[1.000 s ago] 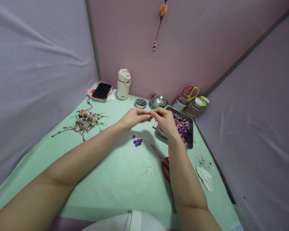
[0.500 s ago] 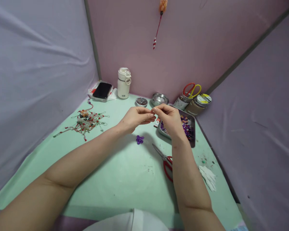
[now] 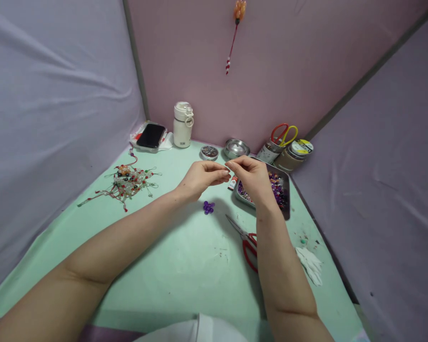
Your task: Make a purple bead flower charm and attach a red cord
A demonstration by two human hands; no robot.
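I hold left hand point(image 3: 204, 179) and right hand point(image 3: 252, 176) raised over table point(image 3: 178, 266), turned inward, fingertips close; purple beads point(image 3: 209, 207) nearer me. Cannot tell whether either grip clamps anything.

Big open lane at six o'clock from left hand point(image 3: 206, 178) and right hand point(image 3: 251, 176), bare green table point(image 3: 185, 270) between left forearm point(image 3: 135, 235) and right forearm point(image 3: 280, 251)! Careful at seven, purple beads point(image 3: 209, 208) sit there; at five, the scissors point(image 3: 243, 233) crowd in. Four's blocked by the bead tray point(image 3: 245, 201), two by a lidded jar point(image 3: 290, 157), twelve by the metal bowl point(image 3: 237, 148); past nine, there's a gap between beaded strands point(image 3: 131, 183) and white bottle point(image 3: 182, 129)
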